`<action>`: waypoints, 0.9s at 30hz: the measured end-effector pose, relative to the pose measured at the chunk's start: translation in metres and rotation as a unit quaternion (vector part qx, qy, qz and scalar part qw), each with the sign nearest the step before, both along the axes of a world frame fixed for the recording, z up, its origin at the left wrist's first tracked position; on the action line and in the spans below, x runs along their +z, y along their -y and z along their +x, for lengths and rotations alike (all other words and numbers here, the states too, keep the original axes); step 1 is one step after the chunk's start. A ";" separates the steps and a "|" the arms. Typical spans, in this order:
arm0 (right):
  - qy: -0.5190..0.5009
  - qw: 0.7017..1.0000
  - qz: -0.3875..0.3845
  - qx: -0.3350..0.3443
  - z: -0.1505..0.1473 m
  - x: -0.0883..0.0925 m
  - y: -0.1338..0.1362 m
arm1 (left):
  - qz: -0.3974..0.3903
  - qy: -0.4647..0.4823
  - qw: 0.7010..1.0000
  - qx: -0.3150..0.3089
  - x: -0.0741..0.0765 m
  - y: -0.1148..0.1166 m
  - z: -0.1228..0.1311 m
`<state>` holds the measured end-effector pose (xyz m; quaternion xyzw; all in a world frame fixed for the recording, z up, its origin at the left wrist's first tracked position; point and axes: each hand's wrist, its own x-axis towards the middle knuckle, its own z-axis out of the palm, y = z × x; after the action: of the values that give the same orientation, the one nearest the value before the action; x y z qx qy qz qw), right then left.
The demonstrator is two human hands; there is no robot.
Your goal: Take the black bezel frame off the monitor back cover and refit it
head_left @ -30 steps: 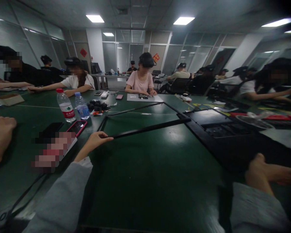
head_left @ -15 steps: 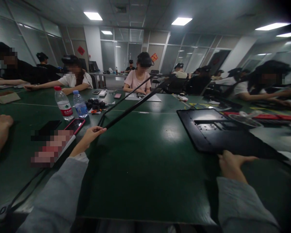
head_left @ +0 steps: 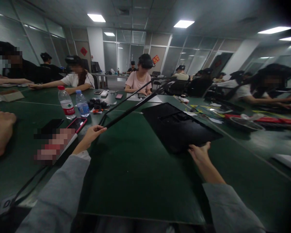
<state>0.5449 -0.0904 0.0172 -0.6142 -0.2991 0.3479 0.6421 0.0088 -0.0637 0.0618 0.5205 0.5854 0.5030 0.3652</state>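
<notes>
Pinched between the thumb and fingers of my left hand (head_left: 92, 136) is a thin black rectangular frame (head_left: 129, 111). It is tilted up, its far end in the air above the far part of the table. My right hand (head_left: 203, 158) grips the near edge of a black flat panel (head_left: 171, 132), which looks like the back cover of a monitor and has recessed cutouts. The panel is raised and tilted to the right of the frame; some of my right fingers are hidden under it.
At left are a red-capped bottle (head_left: 66, 105), a blue-capped bottle (head_left: 82, 105), a phone in a pink case (head_left: 79, 124) and another person's hand (head_left: 2, 129). Black parts (head_left: 97, 104) lie behind. A round red-edged item (head_left: 244, 123) and cables (head_left: 206, 111) are at right. Co-workers sit around.
My right hand has moved left with the black panel, bringing it closer to the frame and changing its tilt. My left hand and the frame stay nearly in place.
</notes>
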 end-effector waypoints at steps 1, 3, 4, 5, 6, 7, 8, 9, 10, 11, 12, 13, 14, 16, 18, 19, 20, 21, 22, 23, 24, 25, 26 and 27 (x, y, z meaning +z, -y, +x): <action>-0.031 0.999 -0.008 0.003 -0.006 -0.004 -0.004 | 0.006 0.000 1.000 0.001 -0.001 0.000 0.000; -0.069 0.996 -0.016 0.055 -0.019 -0.006 -0.012 | 0.023 -0.005 1.000 0.009 -0.001 -0.002 -0.001; -0.070 0.992 -0.014 0.104 -0.024 -0.006 -0.016 | 0.032 -0.011 0.999 0.016 -0.001 -0.002 -0.001; -0.063 0.986 -0.011 0.154 -0.029 -0.004 -0.021 | 0.040 -0.020 0.999 0.023 -0.001 -0.003 0.000; -0.051 0.979 -0.010 0.198 -0.033 -0.003 -0.027 | 0.048 -0.032 0.998 0.030 0.000 -0.003 0.000; -0.033 0.972 -0.012 0.231 -0.037 -0.002 -0.034 | 0.054 -0.044 0.997 0.036 0.000 -0.003 0.000; -0.007 0.968 -0.016 0.249 -0.039 -0.001 -0.043 | 0.058 -0.057 0.996 0.040 0.001 -0.003 0.001; 0.030 0.969 -0.019 0.243 -0.040 -0.001 -0.053 | 0.062 -0.070 0.995 0.040 0.000 -0.003 0.001; 0.078 0.974 -0.014 0.213 -0.041 -0.002 -0.064 | 0.067 -0.083 0.994 0.038 -0.001 -0.004 0.000; 0.134 0.978 -0.001 0.162 -0.040 -0.004 -0.074 | 0.072 -0.097 0.992 0.034 -0.002 -0.004 0.000; 0.187 0.977 0.021 0.103 -0.037 -0.005 -0.083 | 0.077 -0.112 0.990 0.029 -0.005 -0.004 -0.001; 0.225 0.972 0.046 0.054 -0.034 -0.006 -0.091 | 0.082 -0.128 0.988 0.024 -0.008 -0.005 -0.002; 0.239 0.968 0.070 0.027 -0.030 -0.006 -0.096 | 0.086 -0.145 0.985 0.019 -0.010 -0.006 -0.002; 0.194 0.975 0.100 0.052 -0.021 -0.003 -0.097 | 0.090 -0.184 0.979 0.012 -0.015 -0.007 -0.001; 0.096 0.982 0.103 0.126 -0.014 0.004 -0.090 | 0.091 -0.228 0.969 0.004 -0.018 -0.008 0.003; 0.054 0.981 0.102 0.154 -0.013 0.008 -0.085 | 0.091 -0.251 0.964 0.001 -0.019 -0.008 0.005; 0.026 0.979 0.103 0.172 -0.013 0.013 -0.080 | 0.090 -0.274 0.957 0.000 -0.019 -0.007 0.008; 0.009 0.977 0.103 0.186 -0.013 0.017 -0.076 | 0.088 -0.294 0.952 -0.001 -0.020 -0.007 0.010; 0.002 0.976 0.102 0.195 -0.014 0.021 -0.072 | 0.087 -0.311 0.946 -0.002 -0.020 -0.007 0.011; 0.000 0.975 0.097 0.199 -0.014 0.025 -0.070 | 0.086 -0.325 0.942 -0.003 -0.021 -0.007 0.012; 0.000 0.975 0.090 0.203 -0.013 0.028 -0.069 | 0.087 -0.336 0.938 -0.006 -0.022 -0.007 0.012; -0.002 0.974 0.082 0.209 -0.010 0.030 -0.068 | 0.087 -0.346 0.934 -0.008 -0.023 -0.007 0.011; -0.003 0.975 0.074 0.211 -0.007 0.031 -0.068 | 0.089 -0.356 0.930 -0.011 -0.024 -0.007 0.010; 0.000 0.976 0.068 0.208 -0.004 0.031 -0.068 | 0.092 -0.366 0.926 -0.013 -0.025 -0.007 0.009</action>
<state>0.5410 -0.0225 0.0482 -0.4932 -0.4433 0.4527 0.5961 0.0178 -0.0570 0.0371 0.7073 0.6229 0.3239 0.0827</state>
